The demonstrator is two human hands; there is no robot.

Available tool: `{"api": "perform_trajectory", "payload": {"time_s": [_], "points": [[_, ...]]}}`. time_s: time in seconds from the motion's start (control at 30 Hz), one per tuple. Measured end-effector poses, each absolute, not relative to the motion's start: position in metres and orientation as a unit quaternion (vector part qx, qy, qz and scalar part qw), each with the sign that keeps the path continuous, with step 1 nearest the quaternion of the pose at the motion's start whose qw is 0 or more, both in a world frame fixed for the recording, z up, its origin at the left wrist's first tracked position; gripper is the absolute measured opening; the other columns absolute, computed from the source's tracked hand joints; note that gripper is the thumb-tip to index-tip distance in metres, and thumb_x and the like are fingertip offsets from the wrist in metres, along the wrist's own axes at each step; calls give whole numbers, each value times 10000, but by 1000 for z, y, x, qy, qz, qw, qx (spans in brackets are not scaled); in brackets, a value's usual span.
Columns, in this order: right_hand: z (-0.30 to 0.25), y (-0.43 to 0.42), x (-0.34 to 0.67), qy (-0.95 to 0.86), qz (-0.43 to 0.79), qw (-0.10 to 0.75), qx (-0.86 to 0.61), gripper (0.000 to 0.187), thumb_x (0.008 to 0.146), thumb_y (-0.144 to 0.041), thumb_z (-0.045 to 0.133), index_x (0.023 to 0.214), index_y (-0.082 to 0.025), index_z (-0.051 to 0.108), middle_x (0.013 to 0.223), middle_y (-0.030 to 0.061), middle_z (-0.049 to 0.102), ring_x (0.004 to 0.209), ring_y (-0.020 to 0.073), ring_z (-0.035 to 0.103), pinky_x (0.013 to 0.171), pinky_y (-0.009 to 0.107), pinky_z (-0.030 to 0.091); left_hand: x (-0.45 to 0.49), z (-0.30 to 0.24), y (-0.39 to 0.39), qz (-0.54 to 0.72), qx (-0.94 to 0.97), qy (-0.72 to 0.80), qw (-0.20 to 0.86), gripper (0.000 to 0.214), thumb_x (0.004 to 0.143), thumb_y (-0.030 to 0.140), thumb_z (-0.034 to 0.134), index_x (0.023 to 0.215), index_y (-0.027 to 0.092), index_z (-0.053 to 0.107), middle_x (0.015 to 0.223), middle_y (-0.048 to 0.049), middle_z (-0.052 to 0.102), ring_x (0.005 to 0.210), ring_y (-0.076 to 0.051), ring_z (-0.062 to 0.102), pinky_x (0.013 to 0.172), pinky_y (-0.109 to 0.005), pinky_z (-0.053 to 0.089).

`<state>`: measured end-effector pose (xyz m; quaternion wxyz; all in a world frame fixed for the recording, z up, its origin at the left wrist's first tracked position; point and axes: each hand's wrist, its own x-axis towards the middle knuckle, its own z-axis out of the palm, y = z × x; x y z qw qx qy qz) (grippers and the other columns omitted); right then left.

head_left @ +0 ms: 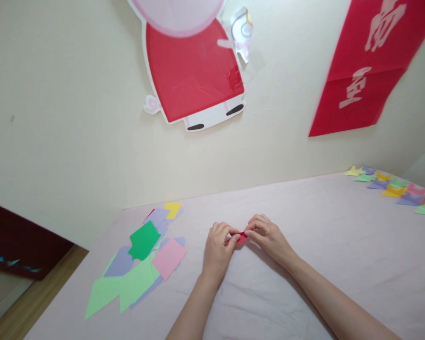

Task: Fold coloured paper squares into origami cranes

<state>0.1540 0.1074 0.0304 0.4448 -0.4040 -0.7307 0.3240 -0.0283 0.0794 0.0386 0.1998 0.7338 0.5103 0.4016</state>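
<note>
A small piece of red paper point(241, 237) is held between both hands, just above the pink-sheeted surface point(304, 293) and near its middle. The left hand point(217, 245) is closed on the paper's left end with thumb and fingertips pinched together. The right hand point(265, 233) is clamped on the right end in the same way, so each grip is shut on the paper and the two nearly touch. Most of the paper is hidden by the fingers, and its exact shape cannot be told.

A fold is judged to be in hand — a small crease being pressed or pulled into shape, well into the folding rather than at its start. A loose heap of flat coloured sheets point(141, 264) lies to the left, with a green sheet point(144, 240) on top. A row of folded paper figures point(396, 186) is lined up at the far right edge, well apart from the hands.

The next move is judged to call for a fine pinch and steady counter-pressure from both sides — the piece is small, and an edge could easily slip or tear.
</note>
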Motion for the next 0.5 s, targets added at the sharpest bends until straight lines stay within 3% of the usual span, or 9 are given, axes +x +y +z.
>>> {"api": "perform_trajectory", "payload": {"time_s": [0.13, 0.33, 0.5], "points": [[31, 109, 156, -733, 321, 435, -413, 214, 889, -315, 600, 706, -231, 673, 743, 28, 622, 807, 220, 540, 805, 378, 393, -30, 38, 81, 354, 766, 512, 157, 82, 889, 240, 632, 816, 229, 669, 816, -20, 659, 843, -216, 524, 785, -352, 370], [29, 111, 160, -726, 313, 449, -417, 155, 896, -330, 587, 839, -247, 704, 882, 51, 638, 919, 237, 549, 858, 388, 408, -34, 36, 82, 366, 754, 526, 144, 95, 893, 223, 622, 807, 229, 663, 827, -16, 661, 841, -209, 527, 774, -342, 360], [31, 109, 158, -745, 306, 440, -398, 175, 903, -286, 577, 762, -235, 668, 826, 40, 628, 876, 227, 542, 842, 381, 398, -31, 39, 81, 346, 768, 524, 130, 84, 877, 215, 646, 796, 229, 663, 817, -14, 659, 842, -209, 527, 768, -338, 348]]}}
